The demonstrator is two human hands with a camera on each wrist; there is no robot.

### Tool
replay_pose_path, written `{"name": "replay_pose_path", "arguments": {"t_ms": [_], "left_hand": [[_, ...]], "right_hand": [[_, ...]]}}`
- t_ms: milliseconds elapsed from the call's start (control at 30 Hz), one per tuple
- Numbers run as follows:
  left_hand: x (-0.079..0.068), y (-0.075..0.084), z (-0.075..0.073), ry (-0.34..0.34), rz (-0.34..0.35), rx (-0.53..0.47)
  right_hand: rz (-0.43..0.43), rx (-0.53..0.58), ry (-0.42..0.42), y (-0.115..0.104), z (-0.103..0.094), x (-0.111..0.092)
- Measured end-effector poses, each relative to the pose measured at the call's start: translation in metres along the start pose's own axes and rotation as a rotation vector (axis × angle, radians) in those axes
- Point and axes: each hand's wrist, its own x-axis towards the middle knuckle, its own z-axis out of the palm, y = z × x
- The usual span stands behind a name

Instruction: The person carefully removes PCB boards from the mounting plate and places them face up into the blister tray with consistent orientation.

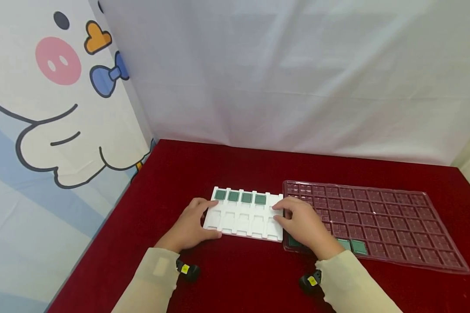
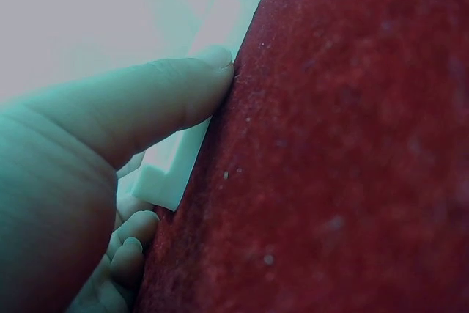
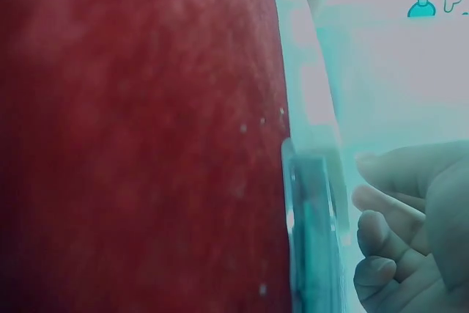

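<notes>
The white tray [image 1: 243,222] lies flat in the middle of the frame, a little below center. The left hand [image 1: 192,221] holds its left end, thumb and fingers spread wide around it. The right hand [image 1: 303,221] is at its right end, with only a narrow gap between thumb and first finger. I can't tell if they hold anything. The clear tray [image 1: 380,217] lies just beside it, filling the lower right.

A bump from the right hand could make the white tray slide or tip, and then the green chips [image 1: 246,198] could jump out of their spots. If the right arm drops low, its sleeve [image 1: 354,278] could drag the clear tray or push its chips. The two trays are so close that moving one could knock the other.

Now I count: two hands, two trays, two black wrist cameras [image 1: 189,270]. The white tray has ten spots, in two rows of five. Four chips sit in its upper row. At least three show in the clear tray; the right arm may hide more.
</notes>
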Motion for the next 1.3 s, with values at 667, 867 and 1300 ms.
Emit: {"name": "replay_pose_path", "arguments": {"t_ms": [667, 867, 1300], "left_hand": [[-0.001, 0.002, -0.002, -0.005, 0.0, -0.001], [-0.001, 0.001, -0.002, -0.007, 0.001, 0.001], [-0.001, 0.001, -0.002, 0.0, 0.005, -0.002]], "right_hand": [[0.002, 0.024, -0.041, -0.012, 0.011, 0.027], [0.003, 0.01, -0.05, -0.015, 0.013, 0.032], [-0.002, 0.004, -0.061, -0.015, 0.015, 0.04]]}}
